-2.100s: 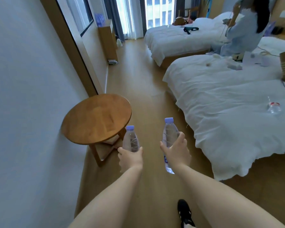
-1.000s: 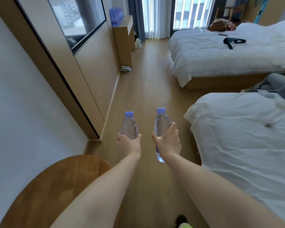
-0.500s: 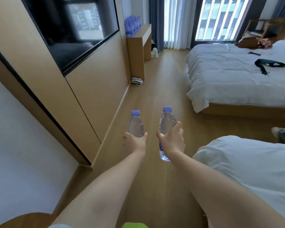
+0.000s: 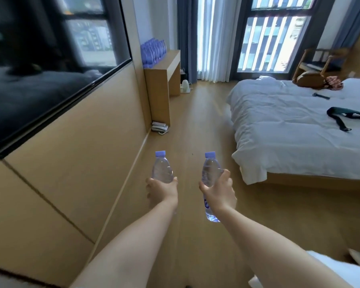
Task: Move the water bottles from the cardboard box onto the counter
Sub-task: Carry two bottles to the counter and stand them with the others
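Note:
My left hand (image 4: 162, 190) grips a clear water bottle (image 4: 162, 169) with a purple cap, held upright in front of me. My right hand (image 4: 218, 192) grips a second clear bottle (image 4: 210, 173) the same way, its base showing below my wrist. Both are held out over the wooden floor. Far ahead on the left stands a wooden counter (image 4: 170, 61) against the wall, with several purple-capped bottles (image 4: 153, 51) standing in a group on its top. The cardboard box is out of view.
A wall panel with a dark TV screen (image 4: 50, 65) runs along my left. A white bed (image 4: 299, 129) with a black strap fills the right. A telephone (image 4: 159, 127) and a small white appliance (image 4: 185, 86) lie on the floor by the counter.
I have walked forward along the wall, past the round table and the near bed. The counter and window are closer. Both hands keep their hold on the bottles.

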Available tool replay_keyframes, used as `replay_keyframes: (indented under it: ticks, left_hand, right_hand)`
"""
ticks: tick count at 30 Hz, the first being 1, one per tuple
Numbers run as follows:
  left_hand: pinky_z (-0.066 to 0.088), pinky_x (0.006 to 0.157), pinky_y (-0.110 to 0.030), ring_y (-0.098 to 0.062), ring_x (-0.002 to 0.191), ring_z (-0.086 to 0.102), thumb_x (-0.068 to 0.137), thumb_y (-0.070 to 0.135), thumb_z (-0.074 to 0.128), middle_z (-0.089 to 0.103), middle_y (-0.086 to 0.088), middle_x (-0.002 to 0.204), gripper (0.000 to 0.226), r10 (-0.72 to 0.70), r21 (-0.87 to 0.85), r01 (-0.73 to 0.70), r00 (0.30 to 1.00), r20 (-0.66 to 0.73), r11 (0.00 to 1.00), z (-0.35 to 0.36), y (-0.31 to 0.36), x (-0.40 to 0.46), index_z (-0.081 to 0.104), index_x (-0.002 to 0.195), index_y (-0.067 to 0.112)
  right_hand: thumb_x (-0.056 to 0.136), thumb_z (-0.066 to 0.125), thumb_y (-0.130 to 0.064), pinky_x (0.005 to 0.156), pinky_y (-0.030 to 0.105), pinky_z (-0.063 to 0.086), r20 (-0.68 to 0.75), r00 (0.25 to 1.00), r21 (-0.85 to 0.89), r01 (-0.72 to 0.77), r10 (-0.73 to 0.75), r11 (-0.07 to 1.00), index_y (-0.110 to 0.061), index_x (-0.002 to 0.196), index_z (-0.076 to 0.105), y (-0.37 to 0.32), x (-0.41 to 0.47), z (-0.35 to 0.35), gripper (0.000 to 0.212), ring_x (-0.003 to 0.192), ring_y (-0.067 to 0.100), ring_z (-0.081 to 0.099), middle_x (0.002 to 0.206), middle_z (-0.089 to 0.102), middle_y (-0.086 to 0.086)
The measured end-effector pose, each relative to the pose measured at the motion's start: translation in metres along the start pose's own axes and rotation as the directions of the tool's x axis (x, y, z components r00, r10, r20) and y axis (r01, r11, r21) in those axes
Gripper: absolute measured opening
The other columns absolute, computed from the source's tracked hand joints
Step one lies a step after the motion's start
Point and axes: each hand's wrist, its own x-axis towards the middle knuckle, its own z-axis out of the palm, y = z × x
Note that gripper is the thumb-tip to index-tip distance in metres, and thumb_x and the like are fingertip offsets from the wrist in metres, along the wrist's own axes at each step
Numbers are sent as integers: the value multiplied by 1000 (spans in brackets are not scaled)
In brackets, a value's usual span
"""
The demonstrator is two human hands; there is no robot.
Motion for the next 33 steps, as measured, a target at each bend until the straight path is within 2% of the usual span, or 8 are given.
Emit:
replay_keyframes:
  ticks: [3,6,9,14,17,23,26,33]
  left_hand:
    - [46,80,-40,-37,105,59,76,46,74,57,-12,120,66,54,37,-57,997,61,998,48,57,46,42,117,6]
    - [49,86,-43,-36,105,60,74,47,74,57,-11,120,68,84,50,-92,986,143,994,96,104,82,41,119,8]
    - [50,88,-46,-36,104,60,74,47,75,57,-12,120,70,84,53,-96,978,189,994,148,145,123,40,119,7]
    - [49,87,-45,-37,105,59,75,46,75,57,-13,122,70,54,96,-72,984,172,993,241,206,203,39,120,7]
    - [49,86,-43,-37,104,60,74,47,75,58,-13,121,70,15,79,-26,991,137,997,288,249,251,39,120,7]
    - [46,80,-38,-35,102,61,72,47,76,60,-10,118,67,-4,76,-3,996,92,997,344,336,338,42,116,9]
    - [50,82,-40,-35,100,62,72,46,77,61,-10,115,64,-4,68,1,999,48,998,370,370,392,45,113,10]
    - [50,86,-44,-35,99,62,71,47,77,62,-11,112,63,21,75,-25,998,57,997,461,459,535,42,109,11]
  right_hand:
    - [80,63,-52,76,36,41,-14,1000,-17,-20,20,1000,-18,133,27,-20,79,5,73,108,29,57,124,48,6]
    - [80,60,-53,75,36,41,-7,1000,-119,-7,6,993,-16,136,26,-33,150,11,75,110,28,56,125,48,6]
    - [80,59,-54,72,35,40,-7,1000,-140,1,-2,990,-17,134,27,-47,228,26,74,109,27,56,123,49,6]
    - [78,59,-58,76,37,44,15,1000,-124,-10,12,992,-16,134,27,-61,369,51,77,109,29,57,122,49,7]
    - [77,58,-59,73,35,41,50,998,-119,-20,26,993,-16,133,26,-71,456,59,77,105,29,59,120,50,7]
    - [77,59,-53,71,34,43,70,997,-128,-14,23,992,-17,128,29,-120,609,59,69,95,27,58,114,50,6]
    - [76,60,-52,68,33,41,66,998,-84,-10,16,996,-19,121,30,-143,674,74,63,91,26,58,113,52,4]
    - [77,61,-51,70,33,40,92,996,-69,-1,7,998,-17,125,31,-191,846,128,66,93,27,59,114,51,4]
